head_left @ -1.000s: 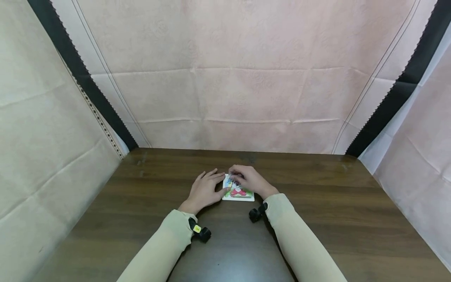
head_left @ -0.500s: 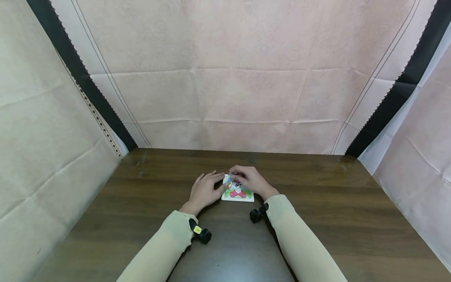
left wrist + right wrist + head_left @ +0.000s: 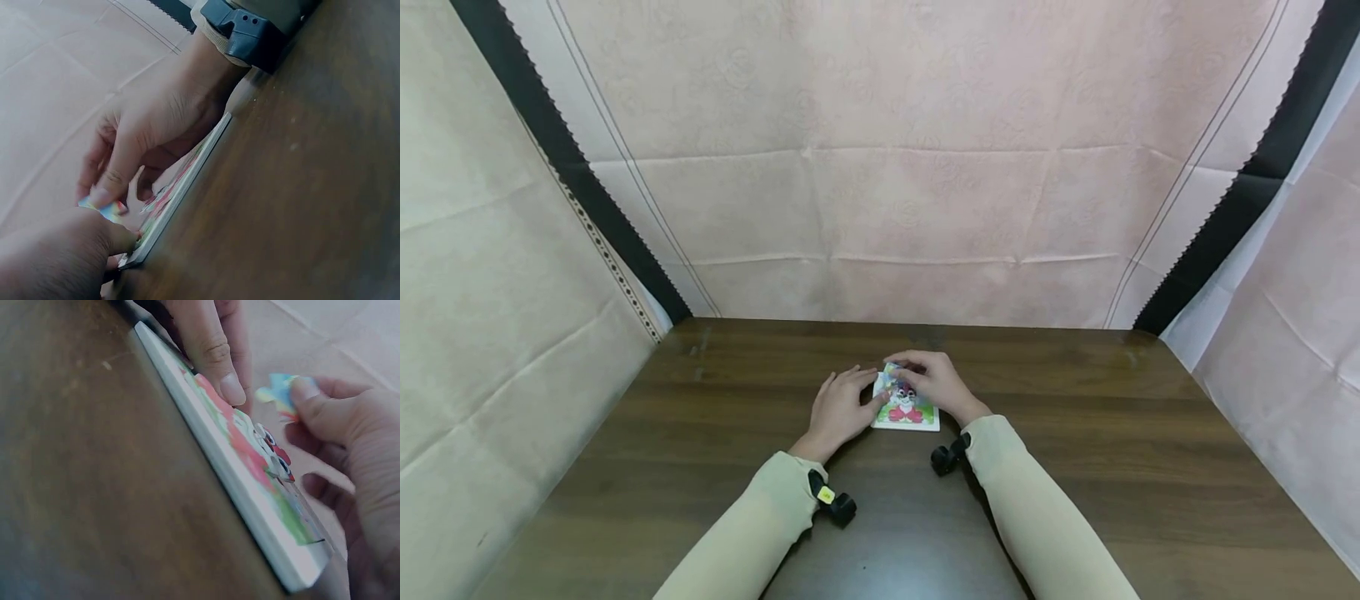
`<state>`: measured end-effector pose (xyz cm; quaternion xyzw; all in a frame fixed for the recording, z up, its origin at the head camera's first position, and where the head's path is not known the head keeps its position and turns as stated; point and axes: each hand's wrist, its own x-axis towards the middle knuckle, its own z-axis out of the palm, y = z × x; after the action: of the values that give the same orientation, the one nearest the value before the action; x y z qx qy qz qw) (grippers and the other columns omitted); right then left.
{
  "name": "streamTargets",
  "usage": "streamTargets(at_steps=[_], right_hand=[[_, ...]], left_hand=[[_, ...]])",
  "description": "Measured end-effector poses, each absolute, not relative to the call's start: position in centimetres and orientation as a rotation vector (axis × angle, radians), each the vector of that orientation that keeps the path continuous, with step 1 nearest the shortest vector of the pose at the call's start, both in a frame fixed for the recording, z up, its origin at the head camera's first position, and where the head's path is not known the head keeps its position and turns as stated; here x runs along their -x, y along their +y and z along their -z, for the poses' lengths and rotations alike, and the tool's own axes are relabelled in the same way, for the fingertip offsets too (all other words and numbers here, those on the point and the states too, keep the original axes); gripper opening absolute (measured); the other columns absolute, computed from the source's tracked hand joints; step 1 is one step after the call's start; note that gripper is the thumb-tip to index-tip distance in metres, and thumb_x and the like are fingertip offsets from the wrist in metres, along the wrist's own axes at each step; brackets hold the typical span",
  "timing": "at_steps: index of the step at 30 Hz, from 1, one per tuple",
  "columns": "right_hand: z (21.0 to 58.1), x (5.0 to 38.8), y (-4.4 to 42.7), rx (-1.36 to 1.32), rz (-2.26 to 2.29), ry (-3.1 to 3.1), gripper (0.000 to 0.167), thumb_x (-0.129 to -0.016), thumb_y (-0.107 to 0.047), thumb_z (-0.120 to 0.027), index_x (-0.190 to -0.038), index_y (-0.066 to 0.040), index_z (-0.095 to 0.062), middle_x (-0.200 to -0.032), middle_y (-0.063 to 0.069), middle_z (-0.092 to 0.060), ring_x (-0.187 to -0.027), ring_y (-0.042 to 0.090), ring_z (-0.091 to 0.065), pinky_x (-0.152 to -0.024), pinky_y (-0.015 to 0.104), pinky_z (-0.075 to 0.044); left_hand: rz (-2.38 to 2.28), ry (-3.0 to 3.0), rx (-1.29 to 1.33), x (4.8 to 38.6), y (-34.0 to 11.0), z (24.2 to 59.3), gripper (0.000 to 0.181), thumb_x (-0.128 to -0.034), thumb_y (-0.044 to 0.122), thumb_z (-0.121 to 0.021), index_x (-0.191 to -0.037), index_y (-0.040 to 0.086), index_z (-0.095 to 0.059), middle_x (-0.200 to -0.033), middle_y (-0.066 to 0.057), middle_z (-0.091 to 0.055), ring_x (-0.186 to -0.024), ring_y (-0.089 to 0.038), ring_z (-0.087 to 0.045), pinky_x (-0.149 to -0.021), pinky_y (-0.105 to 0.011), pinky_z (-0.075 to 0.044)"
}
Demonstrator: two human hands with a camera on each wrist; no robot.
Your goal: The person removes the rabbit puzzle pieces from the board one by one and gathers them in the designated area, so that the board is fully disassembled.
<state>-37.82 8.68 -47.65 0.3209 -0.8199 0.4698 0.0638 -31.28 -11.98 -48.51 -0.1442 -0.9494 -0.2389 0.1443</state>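
A small jigsaw puzzle in a white-edged tray, printed with a cartoon animal in red and green, lies flat on the table. My right hand is over its far right part and pinches a blue and yellow puzzle piece between thumb and forefinger, raised above the board. My left hand rests at the left edge, its thumb on the board and its fingers stretched out. In the right wrist view, pieces with the animal's eyes sit slightly uneven in the puzzle.
The brown wooden table stretches out around both arms. Pale cloth walls with dark edging enclose its back and sides. A black camera is strapped to the left wrist, another black camera to the right.
The puzzle piece in my right hand has come up and shows more at the board's far edge. My left wrist has shifted slightly right, its fingers staying by the puzzle.
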Motion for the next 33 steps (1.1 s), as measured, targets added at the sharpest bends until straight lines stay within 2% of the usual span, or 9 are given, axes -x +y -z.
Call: streamTargets(at_steps=[4, 10, 14, 20, 25, 33], right_hand=[[47.7, 38.0, 10.1, -0.858, -1.465, -2.431, 0.029, -0.097, -0.028, -0.068, -0.122, -0.015, -0.073, -0.098, -0.007, -0.073, -0.083, 0.014, -0.066, -0.074, 0.034, -0.056], [48.0, 38.4, 14.9, -0.682, -1.406, -2.485, 0.014, -0.096, -0.031, -0.071, -0.105, -0.022, -0.075, -0.093, -0.006, -0.072, -0.082, 0.016, -0.064, -0.071, 0.034, -0.053], [48.3, 38.5, 17.9, -0.602, -1.308, -2.576, 0.012, -0.097, -0.03, -0.07, -0.104, -0.022, -0.076, -0.093, -0.004, -0.071, -0.08, 0.018, -0.06, -0.07, 0.035, -0.051], [48.3, 38.6, 19.3, -0.69, -1.091, -2.674, 0.013, -0.098, -0.027, -0.068, -0.106, -0.02, -0.077, -0.102, -0.003, -0.067, -0.09, 0.018, -0.055, -0.079, 0.039, -0.048], [48.6, 38.9, 19.1, -0.735, -1.023, -2.673, 0.009, -0.097, -0.022, -0.07, -0.103, -0.02, -0.077, -0.104, -0.002, -0.063, -0.094, 0.02, -0.052, -0.081, 0.041, -0.046], [48.9, 39.1, 19.1, -0.729, -1.006, -2.678, 0.009, -0.097, -0.025, -0.07, -0.103, -0.023, -0.076, -0.102, -0.006, -0.064, -0.095, 0.018, -0.053, -0.081, 0.039, -0.047]], left_hand=[[0.761, -2.716, 0.541, 31.5, -12.5, 48.6, 0.053, -0.0992, 0.044, -0.061, -0.143, 0.012, -0.059, -0.146, -0.002, -0.055, -0.142, -0.023, -0.043, -0.118, -0.057, -0.024], [0.766, -2.749, 0.811, 31.7, -14.0, 48.4, 0.06, -0.0985, 0.045, -0.062, -0.15, 0.016, -0.05, -0.156, 0.002, -0.044, -0.148, -0.019, -0.032, -0.12, -0.056, -0.016], [0.653, -2.811, 0.922, 31.7, -14.5, 48.2, 0.067, -0.0977, 0.051, -0.06, -0.154, 0.019, -0.044, -0.16, 0.002, -0.038, -0.151, -0.02, -0.025, -0.121, -0.057, -0.011], [0.629, -2.836, 0.938, 31.4, -14.9, 48.0, 0.067, -0.0981, 0.045, -0.062, -0.155, 0.017, -0.042, -0.162, 0.001, -0.034, -0.152, -0.022, -0.022, -0.122, -0.054, -0.012], [0.561, -2.868, 0.905, 31.4, -15.0, 47.9, 0.071, -0.097, 0.05, -0.061, -0.156, 0.017, -0.039, -0.163, 0.0, -0.031, -0.152, -0.021, -0.022, -0.122, -0.051, -0.012], [0.542, -2.867, 0.876, 31.3, -15.1, 47.8, 0.075, -0.0964, 0.054, -0.06, -0.156, 0.014, -0.039, -0.162, -0.002, -0.033, -0.151, -0.023, -0.023, -0.122, -0.051, -0.014]])
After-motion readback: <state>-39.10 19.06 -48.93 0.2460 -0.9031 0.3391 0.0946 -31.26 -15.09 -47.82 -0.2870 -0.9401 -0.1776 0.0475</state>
